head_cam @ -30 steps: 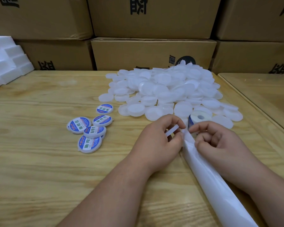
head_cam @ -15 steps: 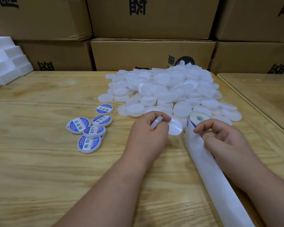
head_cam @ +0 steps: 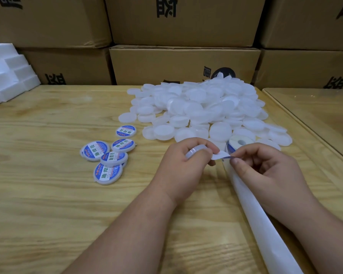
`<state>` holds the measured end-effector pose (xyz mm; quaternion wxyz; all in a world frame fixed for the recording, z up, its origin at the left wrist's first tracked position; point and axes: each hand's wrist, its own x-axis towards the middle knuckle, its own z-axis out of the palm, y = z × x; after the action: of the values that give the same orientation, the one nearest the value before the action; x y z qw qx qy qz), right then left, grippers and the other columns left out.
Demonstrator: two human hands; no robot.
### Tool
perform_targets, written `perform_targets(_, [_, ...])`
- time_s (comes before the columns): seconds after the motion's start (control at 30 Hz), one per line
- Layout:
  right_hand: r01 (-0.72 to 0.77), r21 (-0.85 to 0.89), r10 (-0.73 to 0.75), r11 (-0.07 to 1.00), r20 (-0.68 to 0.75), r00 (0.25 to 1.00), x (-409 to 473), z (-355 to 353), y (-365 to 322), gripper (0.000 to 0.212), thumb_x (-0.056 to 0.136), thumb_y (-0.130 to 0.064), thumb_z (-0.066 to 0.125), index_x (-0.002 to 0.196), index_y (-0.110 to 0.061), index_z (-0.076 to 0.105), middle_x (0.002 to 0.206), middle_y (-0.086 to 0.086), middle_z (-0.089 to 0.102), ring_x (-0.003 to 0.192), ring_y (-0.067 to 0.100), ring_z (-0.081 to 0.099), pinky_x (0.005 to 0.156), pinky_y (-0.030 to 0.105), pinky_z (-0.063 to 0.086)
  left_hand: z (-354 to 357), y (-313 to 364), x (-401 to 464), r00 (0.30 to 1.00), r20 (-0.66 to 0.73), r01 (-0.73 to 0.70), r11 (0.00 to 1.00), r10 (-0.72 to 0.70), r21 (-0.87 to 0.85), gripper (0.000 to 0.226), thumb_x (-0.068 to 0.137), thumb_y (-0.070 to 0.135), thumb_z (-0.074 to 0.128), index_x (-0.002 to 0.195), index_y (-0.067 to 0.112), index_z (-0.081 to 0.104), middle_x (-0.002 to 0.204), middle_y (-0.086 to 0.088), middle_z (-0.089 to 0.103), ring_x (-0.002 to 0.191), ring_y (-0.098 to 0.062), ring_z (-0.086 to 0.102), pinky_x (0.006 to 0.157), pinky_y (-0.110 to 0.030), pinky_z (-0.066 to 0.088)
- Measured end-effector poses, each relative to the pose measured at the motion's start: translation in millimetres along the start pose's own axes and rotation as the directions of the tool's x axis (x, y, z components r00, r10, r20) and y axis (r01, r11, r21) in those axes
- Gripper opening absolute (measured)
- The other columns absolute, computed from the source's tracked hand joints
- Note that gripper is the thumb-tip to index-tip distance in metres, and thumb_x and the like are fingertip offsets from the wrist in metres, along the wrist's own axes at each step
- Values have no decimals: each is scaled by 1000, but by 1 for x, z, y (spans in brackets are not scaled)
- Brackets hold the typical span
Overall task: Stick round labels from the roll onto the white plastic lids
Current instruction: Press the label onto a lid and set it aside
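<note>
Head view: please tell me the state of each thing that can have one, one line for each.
Left hand: grips a bare lid.
Right hand: pinches a label, lifted off the table.
Label roll: on the table, liner strip unrolled toward the person.
Labelled lids: five, lying label up, some overlapping.
Lid pile: unlabelled, heaped loosely.
Boxes: closed, stacked.

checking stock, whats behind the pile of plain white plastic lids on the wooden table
Stacked brown cardboard boxes with black print stand directly behind the pile of plain white plastic lids. The pile covers the nearest box's lower edge and part of its print.
</note>
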<state>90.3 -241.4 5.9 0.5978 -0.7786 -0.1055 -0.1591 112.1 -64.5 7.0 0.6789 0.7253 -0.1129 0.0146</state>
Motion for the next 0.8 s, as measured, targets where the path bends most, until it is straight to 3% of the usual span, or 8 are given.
perform_targets(0.17, [-26, 36, 28, 999, -48, 998, 1, 1, 2, 23, 89, -4, 71, 80, -25, 71, 56, -9, 50, 50, 1, 43, 49, 10, 37, 0, -1, -1, 995, 51, -78, 995, 82, -63, 30, 82, 43, 55, 88, 22, 75, 75, 3, 69, 63, -14, 50, 62, -21, 44])
perform_targets(0.23, [-65, 84, 71, 994, -74, 995, 3, 0, 3, 21, 89, -6, 73, 78, -24, 71, 57, -6, 51, 48, 4, 42, 46, 13, 36, 0, -1, -2, 992, 45, -110, 984, 117, -137, 33, 87, 36, 48, 99, 17, 72, 76, -3, 70, 60, -16, 50, 61, -22, 44])
perform_targets(0.37, [-148, 213, 169, 966, -83, 982, 5, -5, 3, 4, 78, -22, 70, 74, -24, 72, 51, -5, 48, 42, 11, 36, 41, 20, 32, -1, 0, 1, 997, 55, -15, 888, 45, -460, 45, 83, 29, 33, 116, 17, 62, 78, -21, 69, 50, -24, 48, 55, -28, 44])
perform_targets(0.6, [-272, 377, 274, 885, 50, 960, 9, -9, 6, 12, 80, -23, 64, 72, -18, 69, 51, -1, 36, 43, 16, 29, 41, 22, 29, -1, 3, 5, 998, 35, 70, 863, -60, -501, 29, 105, 25, 36, 113, 22, 63, 117, -14, 73, 67, -25, 63, 52, -29, 35])
perform_targets(0.7, [-317, 365, 295, 876, 116, 948, 9, -9, 6, 12, 79, -24, 66, 72, -16, 71, 51, -1, 36, 43, 14, 28, 40, 21, 28, 1, 4, 4, 997, 38, 75, 890, -64, -450, 33, 108, 30, 33, 111, 20, 64, 106, -10, 76, 62, -25, 63, 49, -30, 31])
perform_targets(0.8, [-325, 312, 289, 893, 157, 944, 8, -6, 4, 12, 78, -25, 67, 73, -17, 74, 50, -1, 37, 43, 11, 28, 40, 19, 28, 4, 6, 3, 995, 73, 94, 909, -70, -405, 36, 93, 38, 37, 99, 25, 70, 87, -9, 73, 56, -27, 62, 48, -30, 28])
